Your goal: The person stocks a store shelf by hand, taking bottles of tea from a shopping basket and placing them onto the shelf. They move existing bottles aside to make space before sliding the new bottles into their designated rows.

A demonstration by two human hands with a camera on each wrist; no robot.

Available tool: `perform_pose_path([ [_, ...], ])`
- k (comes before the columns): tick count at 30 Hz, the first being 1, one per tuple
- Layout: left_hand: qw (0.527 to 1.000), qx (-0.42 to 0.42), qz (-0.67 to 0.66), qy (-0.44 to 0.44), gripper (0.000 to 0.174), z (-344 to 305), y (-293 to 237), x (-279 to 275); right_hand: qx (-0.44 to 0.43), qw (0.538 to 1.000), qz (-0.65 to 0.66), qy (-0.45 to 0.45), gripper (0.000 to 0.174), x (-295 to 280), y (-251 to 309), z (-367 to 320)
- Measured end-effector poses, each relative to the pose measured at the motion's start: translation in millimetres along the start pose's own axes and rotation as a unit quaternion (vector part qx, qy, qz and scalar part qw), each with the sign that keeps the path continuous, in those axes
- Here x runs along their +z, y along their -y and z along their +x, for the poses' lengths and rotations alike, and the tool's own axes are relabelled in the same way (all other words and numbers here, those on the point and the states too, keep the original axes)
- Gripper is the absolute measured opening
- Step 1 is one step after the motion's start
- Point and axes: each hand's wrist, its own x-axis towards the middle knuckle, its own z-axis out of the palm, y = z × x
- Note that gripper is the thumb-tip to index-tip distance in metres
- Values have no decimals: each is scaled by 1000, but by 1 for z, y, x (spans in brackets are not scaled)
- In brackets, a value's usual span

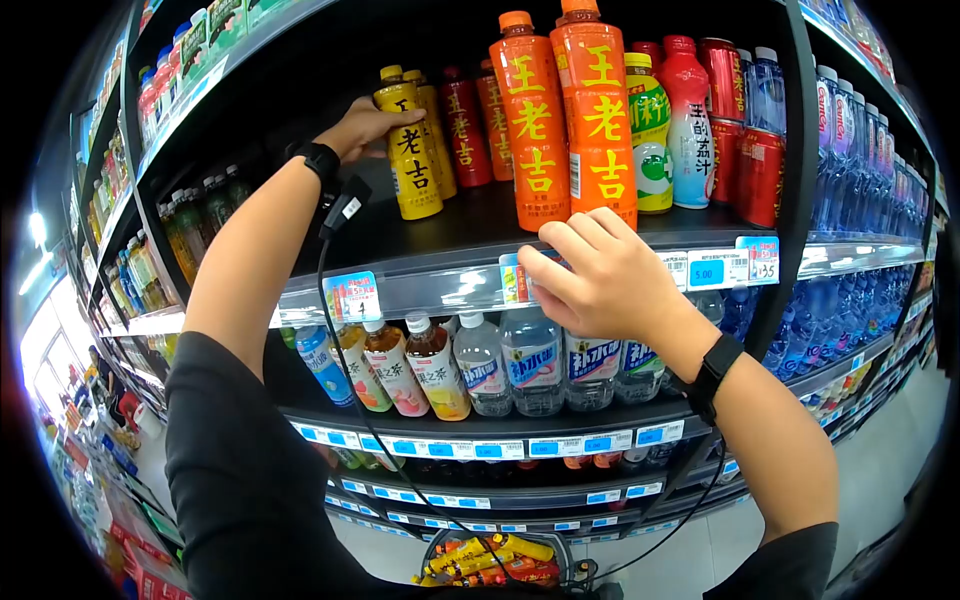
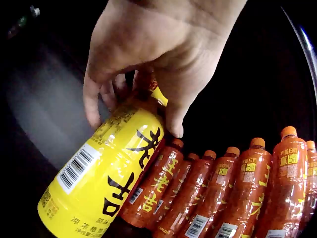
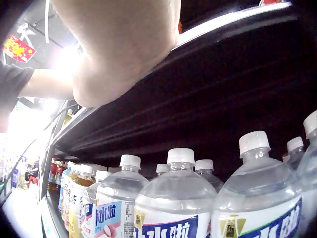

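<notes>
At the left, dark bottles (image 1: 210, 205) stand on a lower side of the black shelf unit (image 1: 150, 185). Next comes the left hand (image 1: 358, 130), its thumb and fingers clamped round the upper part of a yellow bottle (image 1: 412, 165); whether the bottle's base touches the upper shelf (image 1: 470, 218) cannot be told. Just behind and right of it are a second yellow bottle (image 1: 438, 130), a dark red bottle (image 1: 466, 130) and, near the shelf's front, two tall orange bottles (image 1: 565, 130). Below these, the right hand (image 1: 605, 275) is at the shelf edge, fingers loosely bent; whether they touch the edge is unclear. Beneath, clear bottles (image 1: 535, 365) line the next shelf, and yellow and orange bottles (image 1: 500, 555) lie piled near the floor. Further right stand a green-and-yellow bottle (image 1: 652, 130), a pinkish-red bottle (image 1: 688, 125), red cans (image 1: 760, 175) and blue-tinted water bottles (image 1: 850, 165).
</notes>
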Motion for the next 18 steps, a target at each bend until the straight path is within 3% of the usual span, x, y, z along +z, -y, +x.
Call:
perform_pose_path([
  [5,999,30,-4,9,61,18,15,-5,2,1000,-3,8,28,-1,1,0],
  [7,998,66,-15,-14,51,24,24,-3,2,1000,-6,9,27,-2,2,1],
  [11,997,75,4,0,53,23,21,0,4,1000,-2,8,26,-1,1,1],
  [12,980,77,114,-140,51,26,18,3,4,1000,-2,8,26,-1,1,1],
  [14,933,78,219,-274,49,27,15,10,3,1000,-4,4,26,-2,1,1],
  [15,864,233,313,-319,45,12,3,15,4,1000,-5,6,26,-2,1,0],
  [16,760,377,395,-351,43,-2,-8,22,4,1000,-9,9,26,0,1,0],
  [17,760,377,395,-351,43,-9,-19,31,4,1000,-14,9,26,0,2,0],
  [18,706,417,533,-208,42,-12,-27,41,3,1000,-12,10,26,1,1,0],
])
